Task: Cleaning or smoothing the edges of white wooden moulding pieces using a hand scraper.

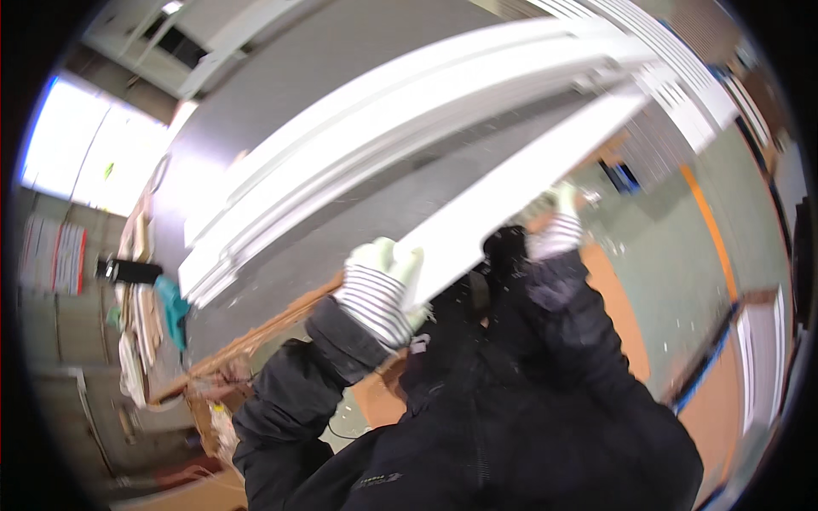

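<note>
A long flat white strip point(520, 183) slants across in front of me, its near end close to my body. My left hand point(381, 277), in a pale glove with a striped cuff, is closed round that near end. Beside the strip's right edge is my right hand point(558, 223), gloved alike, its fingers curled and blurred. A small shiny bit shows by its fingertips, but what it grips, I cannot make out. Farther off, long white grooved profiles point(375, 111) lie side by side on a dark grey table point(341, 230).
Bare wood shows along the table's near edge point(256, 336). A black object point(129, 271) and a teal cloth point(171, 311) are at its left end. White slatted pieces point(673, 94) are stacked at the far right. An orange line point(709, 230) crosses the green floor; brown sheets point(615, 315) lie nearer.
</note>
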{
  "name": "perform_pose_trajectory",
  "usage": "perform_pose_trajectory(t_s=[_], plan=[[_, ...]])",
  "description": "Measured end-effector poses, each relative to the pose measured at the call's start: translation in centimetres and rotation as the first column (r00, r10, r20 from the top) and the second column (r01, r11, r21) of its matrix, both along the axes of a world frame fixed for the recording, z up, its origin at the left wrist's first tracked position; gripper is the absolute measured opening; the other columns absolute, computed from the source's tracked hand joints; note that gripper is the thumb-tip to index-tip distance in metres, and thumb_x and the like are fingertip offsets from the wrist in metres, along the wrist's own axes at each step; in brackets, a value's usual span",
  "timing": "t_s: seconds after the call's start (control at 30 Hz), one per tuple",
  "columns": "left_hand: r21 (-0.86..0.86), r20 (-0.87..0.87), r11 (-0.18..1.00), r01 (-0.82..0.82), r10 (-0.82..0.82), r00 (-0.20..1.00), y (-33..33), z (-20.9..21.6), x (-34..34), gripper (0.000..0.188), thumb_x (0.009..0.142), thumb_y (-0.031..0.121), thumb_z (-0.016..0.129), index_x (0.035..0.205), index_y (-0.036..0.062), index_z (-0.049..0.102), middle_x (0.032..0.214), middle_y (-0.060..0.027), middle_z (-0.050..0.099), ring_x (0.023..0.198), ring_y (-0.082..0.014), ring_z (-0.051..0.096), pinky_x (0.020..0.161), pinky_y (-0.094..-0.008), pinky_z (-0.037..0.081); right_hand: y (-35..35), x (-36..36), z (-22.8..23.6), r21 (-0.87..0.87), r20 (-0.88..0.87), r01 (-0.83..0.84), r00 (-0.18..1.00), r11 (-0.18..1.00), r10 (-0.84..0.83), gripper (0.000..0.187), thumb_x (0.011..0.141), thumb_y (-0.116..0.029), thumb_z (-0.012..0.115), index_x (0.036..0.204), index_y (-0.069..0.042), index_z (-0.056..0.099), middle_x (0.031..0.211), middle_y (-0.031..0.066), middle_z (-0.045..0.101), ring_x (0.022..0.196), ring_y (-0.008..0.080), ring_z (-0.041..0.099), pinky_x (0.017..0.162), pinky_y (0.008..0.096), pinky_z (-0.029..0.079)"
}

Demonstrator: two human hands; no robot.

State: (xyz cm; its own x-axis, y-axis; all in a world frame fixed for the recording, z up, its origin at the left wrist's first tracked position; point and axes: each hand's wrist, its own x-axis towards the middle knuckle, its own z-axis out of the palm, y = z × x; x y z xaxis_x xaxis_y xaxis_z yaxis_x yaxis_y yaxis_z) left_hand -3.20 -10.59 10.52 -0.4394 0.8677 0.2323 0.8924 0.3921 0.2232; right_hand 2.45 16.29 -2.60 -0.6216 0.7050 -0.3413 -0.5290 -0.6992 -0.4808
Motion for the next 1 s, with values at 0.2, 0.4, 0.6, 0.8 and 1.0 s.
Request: perform_pose_trajectory(t_s=[0.2,0.4,0.6,0.8,1.0], plan=[[-0.056,0.015,0.998,-0.029,0.03,0.999,-2.1,2.5,5.1,0.056,0.062,0.024,0.073,0.111,0.0042,0.057,0.092,-0.0187,0.051,0.083,-0.0351,0.054,0.072,-0.0467,0.044,9.3,1.5,-1.6,-0.041,-0.154,0.233,0.959,0.972,-0.237,0.045,0.098,-0.049,0.045,0.111,-0.009,0.062,0.13,0.0162,0.056,0.12,0.0329,0.052,0.099,0.0576,0.044],[0.092,-0.088,0.994,-0.051,0.059,0.994,-2.3,1.2,6.4,0.062,0.064,0.024,0.072,0.12,0.0042,0.057,0.103,-0.0195,0.052,0.094,-0.0337,0.053,0.08,-0.0462,0.044,12.0,2.9,2.4,-0.013,-0.26,0.157,0.953,0.987,-0.155,0.065,0.101,-0.05,0.03,0.145,-0.003,0.037,0.147,0.0218,0.04,0.134,0.0382,0.039,0.112,0.0575,0.031],[0.352,0.32,0.925,-0.143,0.024,0.947,-0.1,-4.4,6.0,0.079,0.068,0.032,0.078,0.136,0.0076,0.047,0.124,-0.0235,0.049,0.111,-0.039,0.05,0.094,-0.0478,0.042,1.5,2.8,19.1,0.395,-0.283,0.154,0.958,0.905,-0.039,0.077,0.097,-0.055,0.04,0.146,0.003,0.029,0.147,0.0227,0.036,0.134,0.038,0.039,0.112,0.0547,0.033],[0.698,0.566,0.69,-0.192,-0.368,0.738,4.8,-1.3,4.5,0.113,0.065,0.045,0.085,0.151,0.0065,0.023,0.147,-0.0274,0.032,0.138,-0.039,0.032,0.112,-0.0463,0.029,1.3,1.5,20.1,0.875,0.043,-0.185,0.95,0.447,0.31,0.091,0.086,-0.065,0.056,0.144,0.001,0.035,0.115,0.0163,0.062,0.106,0.0289,0.059,0.096,0.0419,0.047],[0.451,0.314,0.044,-0.892,-0.943,0.112,-6.1,4.5,-0.9,0.056,0.099,0.039,0.049,0.143,0.0062,0.037,0.137,-0.0218,0.049,0.122,-0.0356,0.053,0.11,-0.052,0.036,-0.5,-1.1,10.7,0.439,-0.032,0.035,0.999,-0.898,0.024,0.053,0.079,-0.035,0.067,0.127,-0.014,0.058,0.126,0.0245,0.053,0.104,0.0395,0.056,0.09,0.0485,0.045]])
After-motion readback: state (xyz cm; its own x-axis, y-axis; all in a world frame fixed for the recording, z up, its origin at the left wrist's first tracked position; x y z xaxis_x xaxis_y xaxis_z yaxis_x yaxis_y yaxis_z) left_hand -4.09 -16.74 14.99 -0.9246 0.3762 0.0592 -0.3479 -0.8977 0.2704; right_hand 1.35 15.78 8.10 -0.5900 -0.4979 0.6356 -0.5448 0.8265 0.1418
